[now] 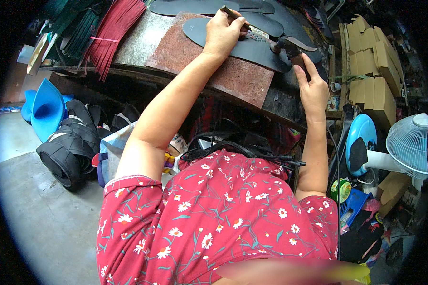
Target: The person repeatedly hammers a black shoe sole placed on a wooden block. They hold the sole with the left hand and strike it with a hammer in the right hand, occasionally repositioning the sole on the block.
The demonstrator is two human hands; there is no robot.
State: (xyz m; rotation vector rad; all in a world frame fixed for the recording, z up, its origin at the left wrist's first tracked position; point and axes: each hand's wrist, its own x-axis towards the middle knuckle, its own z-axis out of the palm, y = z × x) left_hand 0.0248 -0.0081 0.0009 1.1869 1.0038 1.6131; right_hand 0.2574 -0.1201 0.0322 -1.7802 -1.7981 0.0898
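My left hand (222,35), fingers closed, grips a thin dark rod-like tool (230,13) that slants over a grey sole-shaped sheet (198,32); its working end is hidden. Beside these fingers the sheet shows a cluster of small holes or specks (257,38). Further right, my right hand (313,88) is closed on the handle of a hammer (290,46), whose dark head hangs over the right part of the sheet. Under the sheet lies a reddish-brown worn board (173,52) on the workbench.
More grey sole-shaped sheets (190,7) lie at the back of the bench. Red strips (111,40) and dark green strips (81,35) are bundled at left. Cardboard boxes (373,95) and a fan (409,142) stand right. Black rolled pieces (64,159) sit on the floor at left.
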